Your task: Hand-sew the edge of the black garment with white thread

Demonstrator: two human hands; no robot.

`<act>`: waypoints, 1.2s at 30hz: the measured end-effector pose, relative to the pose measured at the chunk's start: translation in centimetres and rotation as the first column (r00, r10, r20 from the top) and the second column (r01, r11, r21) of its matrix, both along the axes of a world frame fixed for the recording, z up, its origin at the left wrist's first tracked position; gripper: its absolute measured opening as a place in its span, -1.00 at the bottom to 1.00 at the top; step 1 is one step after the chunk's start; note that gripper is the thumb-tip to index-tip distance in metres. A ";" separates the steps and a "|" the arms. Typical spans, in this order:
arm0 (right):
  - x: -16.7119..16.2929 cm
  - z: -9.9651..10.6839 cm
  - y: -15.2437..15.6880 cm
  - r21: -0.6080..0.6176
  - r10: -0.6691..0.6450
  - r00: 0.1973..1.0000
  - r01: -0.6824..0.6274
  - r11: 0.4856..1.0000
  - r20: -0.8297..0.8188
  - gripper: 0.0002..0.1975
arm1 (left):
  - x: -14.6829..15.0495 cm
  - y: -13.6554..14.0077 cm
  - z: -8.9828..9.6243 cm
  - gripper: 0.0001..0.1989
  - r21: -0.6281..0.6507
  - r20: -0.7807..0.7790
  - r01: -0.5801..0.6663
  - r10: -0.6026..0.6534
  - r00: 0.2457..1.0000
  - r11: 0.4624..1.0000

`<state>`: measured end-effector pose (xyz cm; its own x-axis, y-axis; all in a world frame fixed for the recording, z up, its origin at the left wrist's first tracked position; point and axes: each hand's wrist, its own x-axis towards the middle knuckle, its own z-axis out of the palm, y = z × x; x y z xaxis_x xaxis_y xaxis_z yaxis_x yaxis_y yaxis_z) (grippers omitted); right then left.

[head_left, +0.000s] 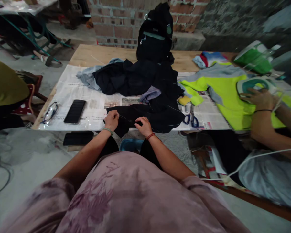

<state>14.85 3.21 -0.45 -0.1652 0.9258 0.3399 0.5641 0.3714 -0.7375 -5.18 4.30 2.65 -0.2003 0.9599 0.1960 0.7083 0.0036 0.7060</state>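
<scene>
A black garment [155, 115] with thin pale lines on it lies at the near edge of the newspaper-covered table. At its left end, my left hand [112, 120] is closed with fingertips pinched on the cloth. A thin light line, perhaps thread, runs from those fingertips over the fabric. My right hand [145, 126] grips the garment's near edge, its thumb and fingers bent around the cloth. Whether either hand also holds a needle is too small to tell. Blue-handled scissors [191, 119] lie just right of the garment, near a white thread spool [188, 107].
A smartphone [75, 111] and eyeglasses [50, 112] lie at the left. Dark clothes [128, 76] and a black backpack [156, 35] sit behind. At right, a co-worker's hand [259, 97] holds an iron [253, 85] on a yellow-and-grey garment [223, 87]; a white cord [247, 160] hangs nearby.
</scene>
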 end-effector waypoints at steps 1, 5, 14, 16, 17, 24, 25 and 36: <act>0.0 0.0 0.0 -0.005 0.000 1.000 0.000 1.000 0.002 -0.94 | -0.2 0.2 0.0 -0.91 -0.013 0.078 -0.029 0.030 0.996 0.999; 0.0 0.1 0.0 -0.023 0.004 1.000 -0.004 1.000 0.015 -0.94 | -0.8 0.9 -0.2 -0.88 -0.044 0.291 -0.138 0.145 0.946 0.989; 0.0 0.2 -0.1 -0.038 0.001 0.999 0.000 0.999 0.044 -0.94 | -2.2 0.8 -1.2 -0.92 -0.019 0.356 -0.282 0.270 0.895 0.959; 0.0 0.2 -0.1 -0.036 -0.002 0.999 0.003 0.999 0.044 -0.94 | -2.4 0.8 -1.3 -0.93 -0.023 0.313 -0.276 0.269 0.911 0.961; 0.0 0.2 -0.1 -0.036 -0.002 0.999 0.004 0.999 0.045 -0.94 | -2.5 0.7 -1.2 -0.93 -0.017 0.288 -0.272 0.265 0.920 0.962; -0.1 0.4 -0.1 -0.038 0.004 0.999 -0.002 0.999 0.045 -0.94 | -2.3 -0.5 1.4 -0.74 0.240 -0.081 -0.082 0.104 0.991 0.967; -0.1 0.4 -0.1 -0.040 0.005 0.999 -0.003 0.999 0.042 -0.94 | -2.1 -0.8 1.8 -0.75 0.262 -0.150 -0.018 0.059 0.987 0.965; -0.1 0.2 0.0 -0.057 0.010 0.999 -0.007 0.998 0.050 -0.97 | 0.8 -1.6 2.5 -0.71 0.023 -0.530 0.267 -0.215 0.820 0.963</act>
